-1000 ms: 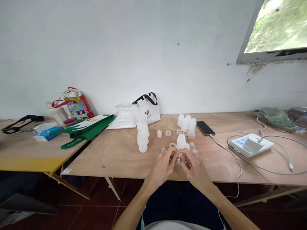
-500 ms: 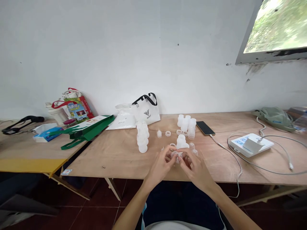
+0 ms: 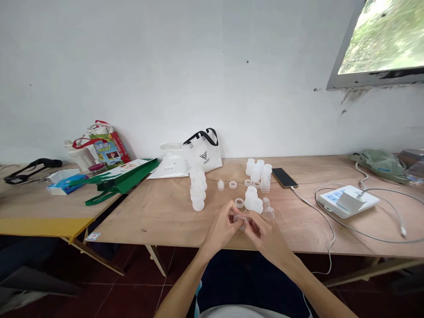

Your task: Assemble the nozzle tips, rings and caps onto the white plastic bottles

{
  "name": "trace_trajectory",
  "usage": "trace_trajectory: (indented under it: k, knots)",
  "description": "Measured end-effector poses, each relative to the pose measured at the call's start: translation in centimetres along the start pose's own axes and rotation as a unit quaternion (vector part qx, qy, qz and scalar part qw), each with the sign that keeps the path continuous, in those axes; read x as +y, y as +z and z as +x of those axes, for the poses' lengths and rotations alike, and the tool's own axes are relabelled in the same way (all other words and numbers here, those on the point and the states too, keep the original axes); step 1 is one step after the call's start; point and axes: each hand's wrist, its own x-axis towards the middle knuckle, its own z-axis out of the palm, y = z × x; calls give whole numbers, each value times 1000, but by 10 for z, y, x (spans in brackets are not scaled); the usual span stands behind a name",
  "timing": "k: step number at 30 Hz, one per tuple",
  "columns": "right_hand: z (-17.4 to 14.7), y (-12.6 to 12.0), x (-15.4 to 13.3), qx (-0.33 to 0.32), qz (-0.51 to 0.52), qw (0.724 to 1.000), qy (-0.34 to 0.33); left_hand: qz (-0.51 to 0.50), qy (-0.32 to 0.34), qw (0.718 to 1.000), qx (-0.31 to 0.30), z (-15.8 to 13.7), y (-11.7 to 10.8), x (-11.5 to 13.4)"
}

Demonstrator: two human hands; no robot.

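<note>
Over the near part of the table, my left hand (image 3: 222, 227) and my right hand (image 3: 261, 229) meet fingertip to fingertip. Both are closed round a small translucent plastic piece with a rounded rim (image 3: 239, 218), mostly covered by the fingers. Just beyond them lie a translucent ring (image 3: 239, 202), a cluster of frosted white plastic bottles (image 3: 253, 201) and clear domed caps (image 3: 269, 212). Farther back stand another ring (image 3: 232, 184), a stack of rings topped by a pointed tip (image 3: 221, 184) and a second bottle group (image 3: 258, 170). To the left is a row of frosted bottles (image 3: 198, 190).
A phone (image 3: 285, 177) on a cable and a white power box (image 3: 347, 201) lie to the right. Along the wall are a white tote bag (image 3: 205, 154), a white plastic packet (image 3: 170, 165) and a green bag (image 3: 382, 164). A green-white bag (image 3: 122, 176) spans the left table joint.
My hands have come slightly closer to me and turned with the plastic piece between them, uncovering the ring and domed caps behind. The view has shifted a little.
</note>
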Motion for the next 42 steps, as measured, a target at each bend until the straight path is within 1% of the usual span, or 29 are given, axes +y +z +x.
trace_trajectory:
  k: [4,7,10,13,17,21,26,28,30,32,34,36,38,42]
  knots:
    - [1,4,4,-4,7,1000,-6,11,-2,1000,6,3,0,-4]
    - [3,1,3,6,11,1000,7,13,-1,1000,9,2,1,-2]
    - [5,-6,3,27,1,999,20,9,5,1000,-18,-1,3,7]
    - [6,-10,5,44,-10,999,19,1,3,999,-50,-3,3,14]
    - [7,-10,3,40,-26,999,16,14,8,999,-49,-3,1,12]
    - [5,-10,-3,29,1,999,18,25,22,999,-42,-4,-2,11]
    - [6,-13,-5,28,-3,1000,8,36,26,997,-68,-6,-7,20]
    - [6,-13,-5,29,6,999,12,42,30,997,-55,-5,-7,20]
    - [6,-13,-5,30,31,999,20,27,30,999,-22,-4,-7,17]
    - [6,-12,-6,33,65,997,28,-12,24,1000,12,-2,-5,12]
    - [5,-11,-6,37,91,994,41,-53,19,998,29,-1,-3,9]
    - [5,-9,-5,44,105,992,58,-75,19,996,33,0,-1,8]
    - [6,-8,-3,52,119,989,71,-76,22,996,29,0,-1,9]
    - [7,-10,-2,56,112,990,57,-51,22,998,3,0,-3,11]
